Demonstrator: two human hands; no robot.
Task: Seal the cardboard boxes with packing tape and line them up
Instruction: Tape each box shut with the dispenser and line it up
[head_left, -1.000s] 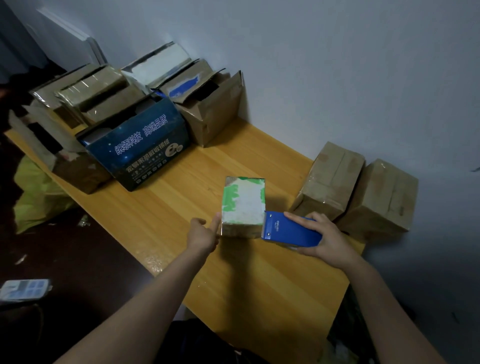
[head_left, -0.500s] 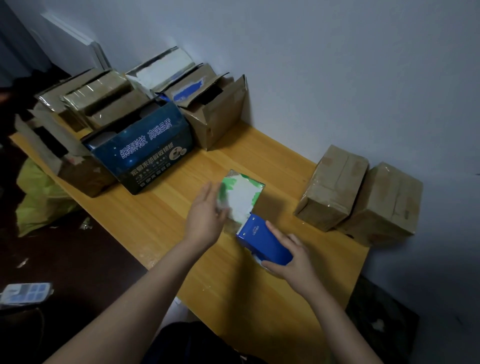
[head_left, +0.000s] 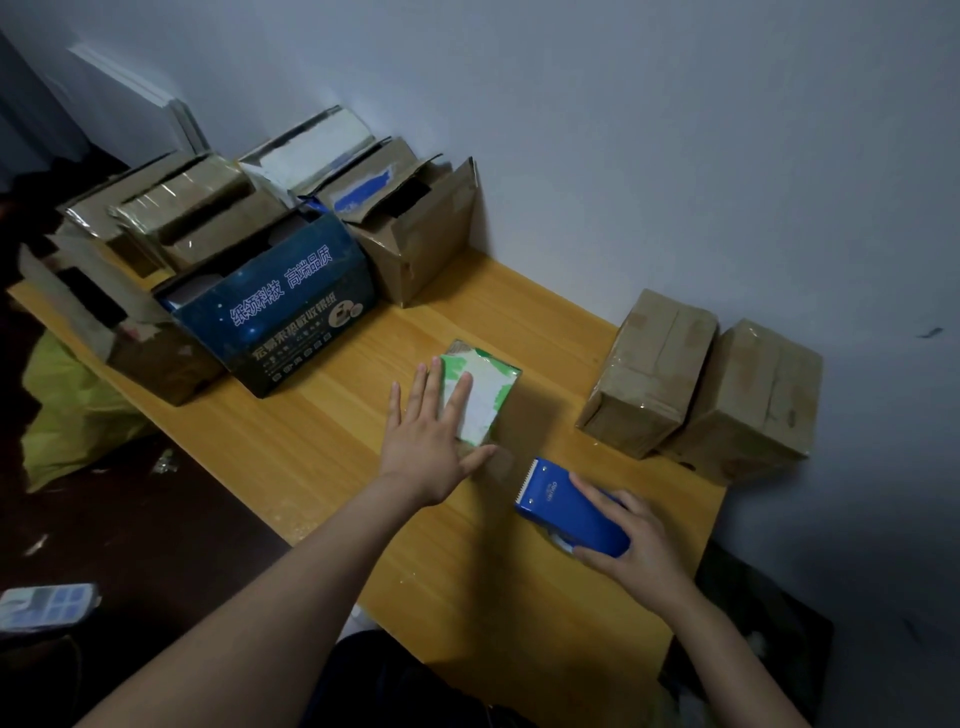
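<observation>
A small white-and-green box (head_left: 485, 392) lies in the middle of the wooden table (head_left: 332, 452). My left hand (head_left: 431, 434) lies flat on its left side with fingers straight and spread. To the right and nearer to me, my right hand (head_left: 639, 551) grips a blue tape dispenser (head_left: 569, 506) whose toothed blade points toward the small box. Two taped brown boxes (head_left: 649, 371) (head_left: 748, 402) stand side by side against the wall at the right.
Several open cardboard boxes crowd the table's far left, among them a dark blue printed box (head_left: 275, 306) and a brown one (head_left: 415, 234) with loose flaps. A yellow-green bag (head_left: 67, 410) lies on the floor at left. The wall borders the table behind.
The small box went from being held upright to lying on the table. My left hand opened flat onto it. My right hand drew the dispenser back toward me and to the right, off the box.
</observation>
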